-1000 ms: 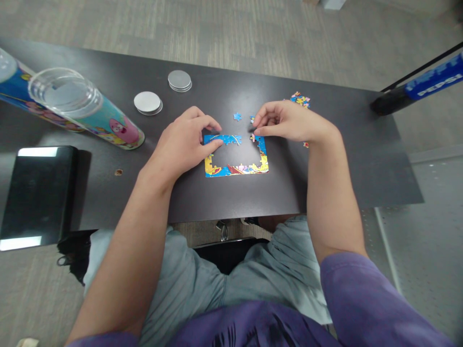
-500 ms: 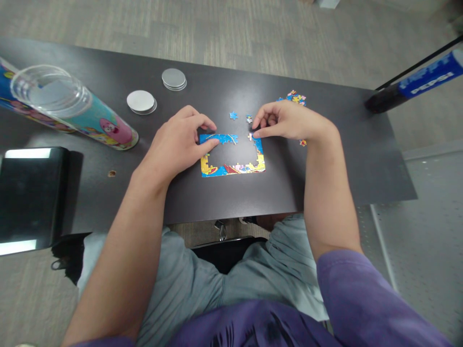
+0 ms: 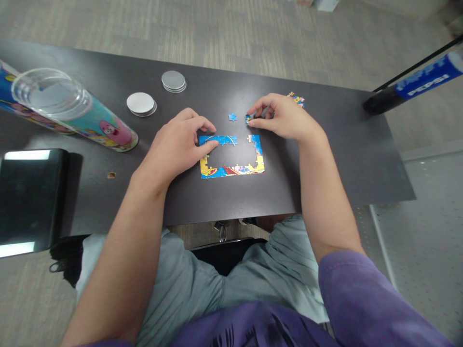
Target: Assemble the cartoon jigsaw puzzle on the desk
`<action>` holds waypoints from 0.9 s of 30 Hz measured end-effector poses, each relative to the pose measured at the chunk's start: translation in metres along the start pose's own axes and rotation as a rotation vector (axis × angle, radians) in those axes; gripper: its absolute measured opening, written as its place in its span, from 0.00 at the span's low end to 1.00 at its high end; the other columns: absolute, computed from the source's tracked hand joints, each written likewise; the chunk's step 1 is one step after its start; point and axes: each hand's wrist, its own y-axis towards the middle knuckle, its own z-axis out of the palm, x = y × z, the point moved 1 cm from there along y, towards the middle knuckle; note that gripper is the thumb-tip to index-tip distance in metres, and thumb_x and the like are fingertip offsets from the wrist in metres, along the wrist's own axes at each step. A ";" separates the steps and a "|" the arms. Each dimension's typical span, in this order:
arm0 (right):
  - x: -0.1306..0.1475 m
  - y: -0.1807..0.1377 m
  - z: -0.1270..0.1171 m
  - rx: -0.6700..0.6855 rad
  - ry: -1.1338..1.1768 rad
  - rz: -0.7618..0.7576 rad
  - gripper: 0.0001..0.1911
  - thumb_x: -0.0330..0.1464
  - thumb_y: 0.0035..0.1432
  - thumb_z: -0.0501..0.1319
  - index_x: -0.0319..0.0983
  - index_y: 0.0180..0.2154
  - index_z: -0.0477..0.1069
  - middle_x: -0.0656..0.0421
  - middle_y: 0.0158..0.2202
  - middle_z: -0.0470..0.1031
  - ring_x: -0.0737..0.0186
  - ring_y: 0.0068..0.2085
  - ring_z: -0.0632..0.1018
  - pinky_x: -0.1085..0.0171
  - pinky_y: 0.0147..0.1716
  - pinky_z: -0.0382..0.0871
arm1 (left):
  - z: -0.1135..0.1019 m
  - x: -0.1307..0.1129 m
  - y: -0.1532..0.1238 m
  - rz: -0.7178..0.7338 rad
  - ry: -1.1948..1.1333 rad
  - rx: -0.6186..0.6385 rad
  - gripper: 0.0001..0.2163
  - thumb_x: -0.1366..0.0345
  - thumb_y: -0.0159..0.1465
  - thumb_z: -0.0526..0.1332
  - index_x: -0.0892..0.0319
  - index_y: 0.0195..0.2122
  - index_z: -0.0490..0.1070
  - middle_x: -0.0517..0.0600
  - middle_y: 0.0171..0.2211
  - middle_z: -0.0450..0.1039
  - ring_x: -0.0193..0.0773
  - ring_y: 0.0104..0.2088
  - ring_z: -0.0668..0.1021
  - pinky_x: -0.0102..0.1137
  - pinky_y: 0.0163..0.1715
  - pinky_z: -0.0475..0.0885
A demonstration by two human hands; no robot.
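Observation:
A jigsaw puzzle frame (image 3: 232, 171) of joined edge pieces lies on the dark table, its middle bare and a gap in its top side toward the right. My left hand (image 3: 184, 137) rests at the frame's upper left corner, thumb on the blue edge, fingers apart. Beyond the gap, my right hand (image 3: 280, 115) pinches a small puzzle piece (image 3: 248, 119) between thumb and forefinger. A loose blue puzzle piece (image 3: 232, 117) lies to the left of it. Behind my right hand, a pile of puzzle pieces (image 3: 298, 100) is partly hidden.
Two stacks of round discs, one white (image 3: 140, 103) and one grey (image 3: 174, 81), lie at the back left. A clear-topped cartoon tube (image 3: 97, 120) stands nearer the left edge, beside a black device (image 3: 32, 197). A Pepsi bottle (image 3: 427, 82) is at the far right.
My right hand has moved from the frame's upper right corner slightly away from me and closed on the small piece lying there. My left hand has stayed in place.

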 end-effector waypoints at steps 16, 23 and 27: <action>0.027 -0.007 0.006 0.227 0.365 0.007 0.22 0.48 0.60 0.95 0.45 0.40 0.90 0.55 0.40 0.93 0.52 0.42 0.86 0.54 0.47 0.85 | -0.003 -0.008 -0.001 -0.033 0.072 0.029 0.11 0.60 0.73 0.81 0.48 0.56 0.92 0.52 0.52 0.84 0.47 0.44 0.84 0.44 0.48 0.78; 0.027 -0.008 0.003 0.306 0.280 0.004 0.23 0.51 0.60 0.94 0.45 0.42 0.92 0.57 0.37 0.91 0.57 0.36 0.79 0.58 0.36 0.77 | -0.002 -0.008 -0.001 -0.029 0.050 0.026 0.12 0.60 0.73 0.81 0.49 0.56 0.93 0.53 0.52 0.84 0.48 0.44 0.83 0.45 0.49 0.79; 0.028 -0.008 0.004 0.310 0.250 0.000 0.24 0.52 0.58 0.94 0.46 0.42 0.92 0.58 0.36 0.89 0.55 0.37 0.78 0.56 0.33 0.72 | -0.002 -0.009 -0.001 -0.034 0.055 0.029 0.11 0.60 0.73 0.81 0.48 0.56 0.92 0.53 0.51 0.84 0.48 0.43 0.82 0.45 0.49 0.79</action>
